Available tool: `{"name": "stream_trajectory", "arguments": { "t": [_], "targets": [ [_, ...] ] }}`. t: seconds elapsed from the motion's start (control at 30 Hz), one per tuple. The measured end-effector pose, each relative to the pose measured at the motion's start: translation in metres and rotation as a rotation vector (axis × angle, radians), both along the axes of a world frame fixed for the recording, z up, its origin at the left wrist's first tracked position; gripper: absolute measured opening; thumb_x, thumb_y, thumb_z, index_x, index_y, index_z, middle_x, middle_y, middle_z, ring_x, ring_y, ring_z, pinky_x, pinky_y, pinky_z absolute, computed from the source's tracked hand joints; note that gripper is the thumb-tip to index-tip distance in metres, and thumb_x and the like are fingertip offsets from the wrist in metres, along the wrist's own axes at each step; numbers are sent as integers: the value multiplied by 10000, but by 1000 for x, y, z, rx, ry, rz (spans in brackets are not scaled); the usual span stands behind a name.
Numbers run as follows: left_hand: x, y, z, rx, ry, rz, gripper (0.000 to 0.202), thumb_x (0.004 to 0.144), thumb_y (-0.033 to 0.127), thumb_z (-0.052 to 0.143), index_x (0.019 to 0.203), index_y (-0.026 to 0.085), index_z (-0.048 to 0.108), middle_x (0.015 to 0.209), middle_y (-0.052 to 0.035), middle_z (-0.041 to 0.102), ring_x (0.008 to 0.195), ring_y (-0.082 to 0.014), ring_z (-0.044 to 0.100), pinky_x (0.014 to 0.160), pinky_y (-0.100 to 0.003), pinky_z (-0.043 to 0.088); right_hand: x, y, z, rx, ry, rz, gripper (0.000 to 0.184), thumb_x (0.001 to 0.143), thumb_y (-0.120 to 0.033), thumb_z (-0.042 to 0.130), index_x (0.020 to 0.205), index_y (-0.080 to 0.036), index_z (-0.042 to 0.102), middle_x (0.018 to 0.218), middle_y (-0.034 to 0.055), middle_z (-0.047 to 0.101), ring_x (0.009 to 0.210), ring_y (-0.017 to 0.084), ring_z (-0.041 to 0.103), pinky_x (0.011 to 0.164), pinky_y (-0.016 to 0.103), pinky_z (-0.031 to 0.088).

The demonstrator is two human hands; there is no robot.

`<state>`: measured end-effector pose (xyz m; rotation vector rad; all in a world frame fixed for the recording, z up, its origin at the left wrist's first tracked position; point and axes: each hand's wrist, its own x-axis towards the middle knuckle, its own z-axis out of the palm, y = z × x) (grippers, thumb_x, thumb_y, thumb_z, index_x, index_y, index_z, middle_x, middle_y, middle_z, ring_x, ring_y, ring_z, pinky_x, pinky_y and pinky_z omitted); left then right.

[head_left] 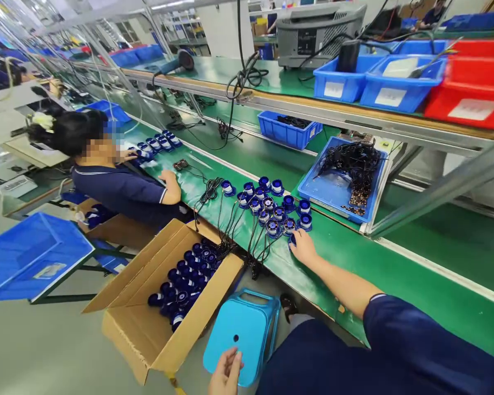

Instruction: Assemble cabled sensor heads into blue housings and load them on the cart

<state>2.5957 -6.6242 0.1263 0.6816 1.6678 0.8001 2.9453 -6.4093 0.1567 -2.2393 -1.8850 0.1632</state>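
Observation:
My right hand (302,248) reaches out over the green belt table (395,269), and its fingers close on a blue round part (292,239) at the near edge of a cluster of several like parts (271,206) with black wires trailing off the table's edge. My left hand (226,373) is low at the bottom of the view, fingers curled on the rim of a turquoise plastic stool (247,329). An open cardboard box (148,329) on the floor to the left holds several more blue parts (187,280).
A co-worker in a navy shirt (123,189) sits further along the table, one hand by more blue parts. A tilted blue tray (333,189) holds black cables. Blue and red bins (399,82) line the upper shelf. A blue crate (28,255) stands at left.

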Motion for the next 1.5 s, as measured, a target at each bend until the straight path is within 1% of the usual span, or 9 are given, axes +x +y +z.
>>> {"name": "stream_trajectory", "arguments": {
  "t": [0.13,0.33,0.5,0.67,0.8,1.07,1.17,1.3,1.5],
  "targets": [
    [12,87,-3,-21,-19,-153,937,470,883,722,1025,129,671,967,-173,742,906,-344,732,849,-448,601,43,13,-4,1,-3,4,459,845,-247,619,1288,-143,559,1329,153,519,1165,273,516,1021,390,451],
    [67,211,-8,240,141,-364,694,781,762,563,1112,162,667,1170,-191,714,1124,-354,669,951,-484,550,101,4,4,114,-110,-168,431,879,-230,519,1294,-121,556,1391,228,465,1283,386,431,1031,596,391],
    [130,286,-16,366,126,-429,587,893,660,463,1143,161,642,1187,-180,708,1143,-314,657,1025,-484,503,71,40,-6,148,-45,175,494,925,-280,542,1404,-166,499,1508,195,394,1399,341,352,1119,542,374],
    [160,306,-20,317,130,-488,549,892,643,456,1077,162,645,1034,-152,734,989,-289,692,908,-434,536,31,106,-18,11,-63,261,623,873,-268,653,1465,-166,487,1545,212,343,1389,399,322,1099,584,370],
    [159,302,-10,300,144,-530,481,907,605,456,986,169,642,875,-99,710,828,-247,667,777,-374,522,30,130,-26,-7,-51,319,453,907,-236,599,1356,-176,603,1407,193,500,1274,369,413,1028,542,419],
    [140,312,-1,348,125,-678,352,902,452,495,908,166,699,797,-76,712,739,-203,652,686,-314,514,26,135,-34,-31,-190,547,601,817,-43,562,1394,-212,574,1416,199,503,1343,372,371,1001,510,384],
    [110,359,-2,444,222,-709,317,893,409,503,915,180,721,747,-59,721,687,-192,661,636,-294,520,28,138,-38,3,-180,546,385,910,-126,561,1278,-204,638,1277,172,596,1243,333,446,941,456,397],
    [72,455,-9,592,489,-532,361,903,406,445,974,158,698,942,-133,744,867,-259,690,825,-413,560,35,135,-45,73,-135,512,191,970,-248,580,1134,-198,664,1133,139,635,1115,291,497,847,411,390],
    [79,568,-31,691,618,-514,409,899,324,466,1197,94,627,1210,-205,668,1167,-328,615,1066,-521,480,48,114,-46,148,-41,466,83,934,-201,594,997,-168,638,1102,131,624,1115,293,504,859,409,393]
  ]
}}
